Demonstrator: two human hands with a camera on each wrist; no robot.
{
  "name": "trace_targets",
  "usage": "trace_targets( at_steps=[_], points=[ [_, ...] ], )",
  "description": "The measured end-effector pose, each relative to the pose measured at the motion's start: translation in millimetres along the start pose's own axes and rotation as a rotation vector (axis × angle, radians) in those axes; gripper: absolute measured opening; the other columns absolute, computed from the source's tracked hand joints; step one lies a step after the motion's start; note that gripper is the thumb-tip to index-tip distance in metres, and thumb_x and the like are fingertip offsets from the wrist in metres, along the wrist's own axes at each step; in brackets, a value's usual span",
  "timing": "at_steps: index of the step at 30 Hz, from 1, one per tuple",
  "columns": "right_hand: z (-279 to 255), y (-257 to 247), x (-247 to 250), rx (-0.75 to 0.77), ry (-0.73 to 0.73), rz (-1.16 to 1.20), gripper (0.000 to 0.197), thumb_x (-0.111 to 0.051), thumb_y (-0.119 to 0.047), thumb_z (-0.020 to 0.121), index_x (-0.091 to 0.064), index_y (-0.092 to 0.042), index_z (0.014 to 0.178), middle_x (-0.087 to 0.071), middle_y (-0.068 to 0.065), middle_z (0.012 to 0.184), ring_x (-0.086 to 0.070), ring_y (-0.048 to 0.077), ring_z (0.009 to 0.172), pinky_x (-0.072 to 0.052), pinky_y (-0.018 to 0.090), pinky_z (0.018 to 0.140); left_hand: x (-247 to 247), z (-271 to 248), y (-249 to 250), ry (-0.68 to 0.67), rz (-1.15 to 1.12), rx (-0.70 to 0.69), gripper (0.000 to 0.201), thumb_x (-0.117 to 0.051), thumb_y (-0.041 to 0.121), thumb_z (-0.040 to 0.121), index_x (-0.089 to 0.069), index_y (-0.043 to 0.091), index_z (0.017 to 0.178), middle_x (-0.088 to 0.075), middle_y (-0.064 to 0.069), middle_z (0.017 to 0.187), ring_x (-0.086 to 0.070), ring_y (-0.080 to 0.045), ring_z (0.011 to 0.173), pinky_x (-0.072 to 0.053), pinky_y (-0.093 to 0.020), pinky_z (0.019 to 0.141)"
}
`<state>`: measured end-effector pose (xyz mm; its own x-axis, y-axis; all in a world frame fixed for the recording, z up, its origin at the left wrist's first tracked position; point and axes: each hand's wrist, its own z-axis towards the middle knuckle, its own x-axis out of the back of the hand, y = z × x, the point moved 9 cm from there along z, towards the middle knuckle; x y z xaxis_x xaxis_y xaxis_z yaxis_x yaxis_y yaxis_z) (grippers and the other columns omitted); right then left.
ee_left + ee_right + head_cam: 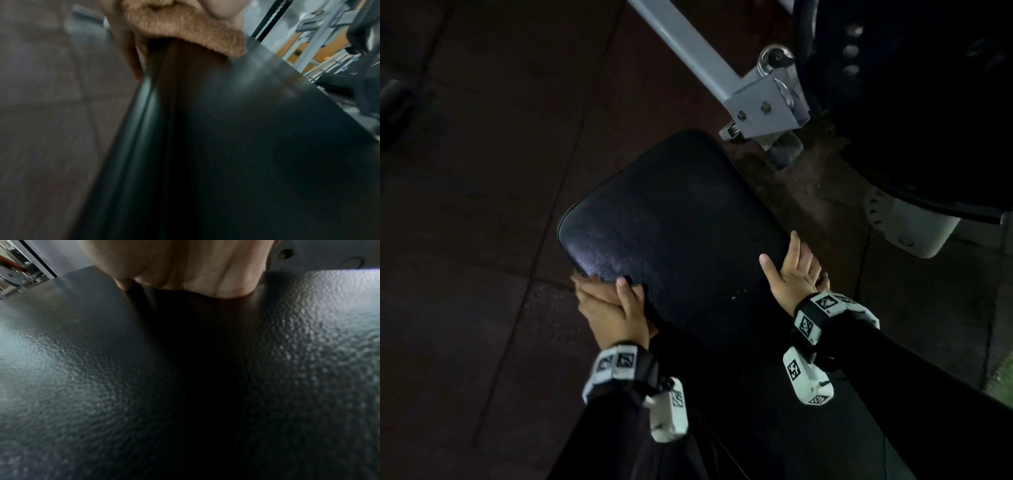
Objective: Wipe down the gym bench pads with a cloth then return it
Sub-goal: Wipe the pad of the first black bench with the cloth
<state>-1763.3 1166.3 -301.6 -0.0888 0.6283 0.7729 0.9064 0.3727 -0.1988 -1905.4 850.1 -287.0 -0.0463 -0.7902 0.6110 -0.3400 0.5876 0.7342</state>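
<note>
The black textured bench pad (pixel 681 219) runs from the middle of the head view down towards me. My left hand (pixel 609 305) grips its near-left edge, thumb on top and fingers wrapped down the side. In the head view the cloth is hidden under that hand. The left wrist view shows the fuzzy orange-brown cloth (pixel 185 29) bunched under the palm against the pad's (pixel 246 129) piped edge. My right hand (pixel 791 274) rests on the pad's right edge with fingers straight and the thumb on top. In the right wrist view its palm (pixel 195 269) lies on the pad (pixel 102 369).
A grey steel frame beam (pixel 688 51) ends in a bracket with a pull pin (pixel 767 99) just beyond the pad. A large black padded part (pixel 911 102) and a white base (pixel 914 229) stand at the right. Dark rubber floor tiles (pixel 482 205) lie to the left.
</note>
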Motion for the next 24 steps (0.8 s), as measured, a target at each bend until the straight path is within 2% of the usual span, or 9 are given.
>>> trace_targets(
  at_steps=[2, 4, 7, 12, 15, 19, 21, 24],
  points=[
    [0, 2, -2, -0.004, -0.022, -0.002, 0.076, -0.026, -0.065, 0.087, 0.013, -0.034, 0.145, -0.001, -0.001, 0.155, -0.003, 0.023, 0.142, 0.001, 0.052, 0.113, 5, 40, 19, 0.017, 0.108, -0.051, 0.086, -0.050, 0.049, 0.089, -0.012, -0.002, 0.148, -0.031, -0.024, 0.147, -0.034, -0.035, 0.135, -0.030, -0.037, 0.111],
    [1, 4, -5, -0.012, -0.056, -0.002, 0.077, -0.023, -0.067, 0.086, 0.017, -0.036, 0.143, 0.001, -0.002, 0.155, -0.001, 0.023, 0.142, 0.004, 0.051, 0.112, 7, 74, 34, 0.007, 0.237, -0.070, 0.082, -0.048, 0.048, 0.092, -0.012, -0.002, 0.148, -0.027, -0.025, 0.149, -0.032, -0.039, 0.135, -0.028, -0.045, 0.111],
    [2, 5, -8, -0.022, -0.087, 0.001, 0.078, -0.022, -0.068, 0.085, 0.020, -0.037, 0.142, 0.003, -0.002, 0.155, 0.002, 0.022, 0.142, 0.006, 0.050, 0.112, 4, 108, 53, -0.042, 0.471, -0.114, 0.072, -0.041, 0.047, 0.096, -0.021, -0.001, 0.145, -0.029, -0.024, 0.148, -0.030, -0.040, 0.134, -0.022, -0.046, 0.110],
    [5, 7, -13, -0.030, -0.129, 0.001, 0.079, -0.020, -0.071, 0.082, 0.023, -0.038, 0.140, 0.006, -0.004, 0.155, 0.005, 0.019, 0.141, 0.008, 0.050, 0.112, -32, 134, 93, -0.230, 0.831, -0.193, 0.062, -0.028, 0.057, 0.095, -0.040, 0.010, 0.134, -0.042, -0.017, 0.136, -0.038, -0.039, 0.123, -0.030, -0.051, 0.103],
    [6, 8, -16, -0.028, -0.149, 0.009, 0.077, -0.016, -0.073, 0.080, 0.026, -0.042, 0.137, 0.009, -0.009, 0.154, 0.007, 0.017, 0.141, 0.009, 0.049, 0.111, -78, 122, 143, -0.248, 0.858, -0.313, 0.063, -0.034, 0.061, 0.092, -0.044, 0.008, 0.125, -0.048, -0.017, 0.132, -0.043, -0.041, 0.119, -0.031, -0.049, 0.102],
    [7, 9, -17, -0.010, -0.146, 0.024, 0.078, -0.012, -0.075, 0.077, 0.026, -0.042, 0.136, 0.010, -0.014, 0.153, 0.009, 0.014, 0.141, 0.010, 0.049, 0.111, -136, 103, 186, -0.295, 0.859, -0.403, 0.066, -0.035, 0.059, 0.093, -0.037, 0.007, 0.134, -0.045, -0.015, 0.134, -0.042, -0.039, 0.121, -0.030, -0.050, 0.102],
    [7, 9, -19, -0.012, -0.154, 0.035, 0.077, -0.011, -0.076, 0.075, 0.029, -0.045, 0.133, 0.011, -0.017, 0.151, 0.010, 0.011, 0.139, 0.012, 0.049, 0.111, -142, 107, 188, -0.313, 0.831, -0.413, 0.065, -0.036, 0.058, 0.093, -0.036, 0.008, 0.135, -0.045, -0.014, 0.135, -0.042, -0.039, 0.120, -0.032, -0.050, 0.100],
    [7, 9, -20, -0.008, -0.165, 0.043, 0.076, -0.011, -0.076, 0.075, 0.028, -0.046, 0.133, 0.012, -0.018, 0.151, 0.011, 0.010, 0.139, 0.012, 0.049, 0.110, -125, 111, 181, -0.323, 0.769, -0.491, 0.068, -0.043, 0.056, 0.091, -0.035, 0.008, 0.138, -0.045, -0.016, 0.136, -0.043, -0.040, 0.121, -0.033, -0.049, 0.099]
  ],
)
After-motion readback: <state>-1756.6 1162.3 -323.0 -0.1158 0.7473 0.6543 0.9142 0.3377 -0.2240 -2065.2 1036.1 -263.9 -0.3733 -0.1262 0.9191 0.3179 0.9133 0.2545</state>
